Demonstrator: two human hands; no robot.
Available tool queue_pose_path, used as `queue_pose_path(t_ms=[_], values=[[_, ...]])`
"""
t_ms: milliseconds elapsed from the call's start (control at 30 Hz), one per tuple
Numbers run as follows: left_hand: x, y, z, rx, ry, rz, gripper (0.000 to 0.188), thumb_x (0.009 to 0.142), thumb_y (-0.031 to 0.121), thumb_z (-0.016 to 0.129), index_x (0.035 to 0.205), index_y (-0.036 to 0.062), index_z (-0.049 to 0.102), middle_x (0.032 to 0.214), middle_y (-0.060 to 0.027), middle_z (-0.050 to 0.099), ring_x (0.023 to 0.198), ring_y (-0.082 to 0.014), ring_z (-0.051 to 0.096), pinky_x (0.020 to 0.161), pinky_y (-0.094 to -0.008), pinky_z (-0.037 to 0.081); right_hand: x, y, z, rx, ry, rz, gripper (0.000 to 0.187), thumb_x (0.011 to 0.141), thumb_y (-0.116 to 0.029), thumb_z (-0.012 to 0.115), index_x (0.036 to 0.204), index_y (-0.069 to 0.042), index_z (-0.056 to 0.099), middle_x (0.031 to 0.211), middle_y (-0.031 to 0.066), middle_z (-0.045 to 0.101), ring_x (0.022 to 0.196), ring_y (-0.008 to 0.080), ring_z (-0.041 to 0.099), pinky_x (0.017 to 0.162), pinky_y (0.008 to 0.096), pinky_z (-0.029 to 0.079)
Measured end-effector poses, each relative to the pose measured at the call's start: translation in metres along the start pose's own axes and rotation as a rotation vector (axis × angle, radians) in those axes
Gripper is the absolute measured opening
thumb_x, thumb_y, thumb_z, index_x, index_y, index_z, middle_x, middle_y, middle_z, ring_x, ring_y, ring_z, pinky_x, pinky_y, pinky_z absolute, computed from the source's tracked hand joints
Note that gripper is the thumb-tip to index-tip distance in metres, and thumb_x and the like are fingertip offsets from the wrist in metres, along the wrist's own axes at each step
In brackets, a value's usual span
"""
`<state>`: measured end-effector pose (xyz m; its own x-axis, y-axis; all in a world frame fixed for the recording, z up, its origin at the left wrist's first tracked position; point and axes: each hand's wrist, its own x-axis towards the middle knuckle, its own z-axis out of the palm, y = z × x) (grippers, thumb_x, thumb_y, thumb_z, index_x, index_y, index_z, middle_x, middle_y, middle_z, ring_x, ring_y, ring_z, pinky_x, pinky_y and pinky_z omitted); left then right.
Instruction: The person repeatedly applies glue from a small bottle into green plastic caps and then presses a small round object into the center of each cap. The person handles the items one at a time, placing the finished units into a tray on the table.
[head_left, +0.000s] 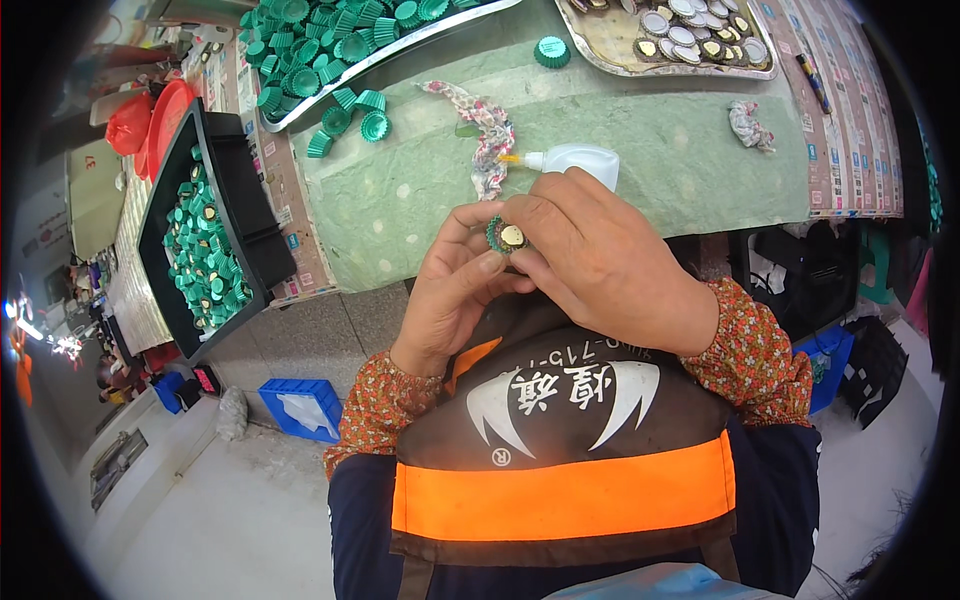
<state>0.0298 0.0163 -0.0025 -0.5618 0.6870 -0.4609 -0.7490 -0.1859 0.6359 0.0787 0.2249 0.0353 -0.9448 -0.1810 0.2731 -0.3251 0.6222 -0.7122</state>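
Close in front of my apron, both hands meet around a small green fluted cap [494, 236] with a dark inside and a cream round spot. My left hand [445, 285] pinches it between thumb and fingers from the left. From the right, my right hand [610, 265] closes its fingertips on the same cap; its curled fingers partly hide the contact. Just beyond my right knuckles lies a white squeeze bottle [580, 160] with a yellow tip. That tip touches a crumpled floral cloth [490, 145] on the green table cover [690, 180].
A metal tray [400, 50] heaped with green caps stands far left, several loose caps [337, 121] beside it. Another tray [680, 68] at far right holds round pale discs. A black bin [270, 245] of filled caps is at left. A pen [814, 83] lies far right.
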Motion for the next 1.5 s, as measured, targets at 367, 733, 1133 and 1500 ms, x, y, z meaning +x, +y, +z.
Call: queue_pose_path(t_ms=[367,733,1133,1500], values=[[0.0,-0.002,0.001,0.011,-0.001,0.009,0.047,0.1,0.01,0.062,0.143,0.0065,0.044,0.128,-0.0099,0.061,0.114,-0.0189,0.065,0.092,-0.0342,0.06,-0.002,0.003,0.002,0.007,0.015,-0.002,0.033,0.084,-0.01,0.069,0.113,0.0,0.058,0.1,0.0144,0.056,0.092,0.0322,0.058,0.079,0.0402,0.051],[0.0,-0.002,0.004,0.013,0.003,0.001,0.048,0.1,0.01,0.062,0.144,0.0066,0.043,0.128,-0.0098,0.061,0.113,-0.0186,0.066,0.092,-0.0334,0.059,-0.005,0.001,0.004,0.048,0.067,0.012,0.043,0.077,0.0,0.076,0.117,-0.002,0.059,0.097,0.0136,0.056,0.087,0.0328,0.058,0.076,0.0416,0.05],[0.0,-0.005,0.004,0.02,-0.006,-0.004,0.048,0.1,0.011,0.063,0.144,0.0059,0.044,0.128,-0.0087,0.061,0.113,-0.0178,0.065,0.092,-0.0331,0.059,-0.008,0.001,0.003,0.049,0.062,0.02,0.043,0.078,-0.002,0.076,0.118,-0.002,0.059,0.098,0.0139,0.056,0.087,0.0329,0.058,0.077,0.0415,0.05],[-0.003,-0.003,0.006,0.129,0.036,0.0,0.051,0.1,0.007,0.062,0.148,0.0001,0.047,0.125,-0.0071,0.063,0.113,-0.0147,0.065,0.093,-0.0305,0.059,-0.01,0.006,0.004,0.053,-0.002,-0.004,0.041,0.077,-0.003,0.076,0.114,0.001,0.06,0.101,0.0149,0.055,0.091,0.0336,0.056,0.079,0.0413,0.05]])
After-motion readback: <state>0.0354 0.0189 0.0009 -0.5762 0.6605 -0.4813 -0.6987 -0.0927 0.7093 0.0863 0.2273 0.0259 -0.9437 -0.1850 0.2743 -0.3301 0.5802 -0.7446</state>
